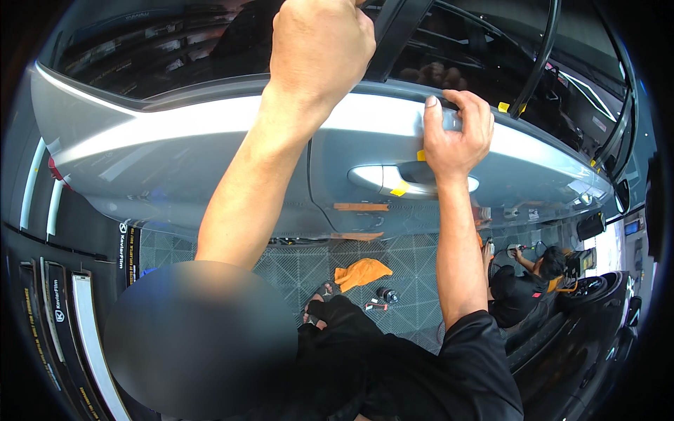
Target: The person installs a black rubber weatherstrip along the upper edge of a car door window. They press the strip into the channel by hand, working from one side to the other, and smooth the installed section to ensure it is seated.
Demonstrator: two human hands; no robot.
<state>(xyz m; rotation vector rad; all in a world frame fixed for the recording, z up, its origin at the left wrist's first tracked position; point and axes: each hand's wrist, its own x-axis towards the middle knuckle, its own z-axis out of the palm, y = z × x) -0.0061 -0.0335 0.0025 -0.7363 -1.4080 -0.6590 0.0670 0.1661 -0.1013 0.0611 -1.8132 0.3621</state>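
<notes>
We press our right hand on the one grey car door, fingers curled over its top edge above the single handle. Our left hand sits fisted at the window line, fingers hidden.

Both bare forearms rise from the lower edge, the right one out of a short black sleeve. The left hand is raised highest, fist closed, knuckles turned away, its fingers hidden. The right hand sits lower, fingers curled over in a firm grip, thumb upright alongside.
</notes>
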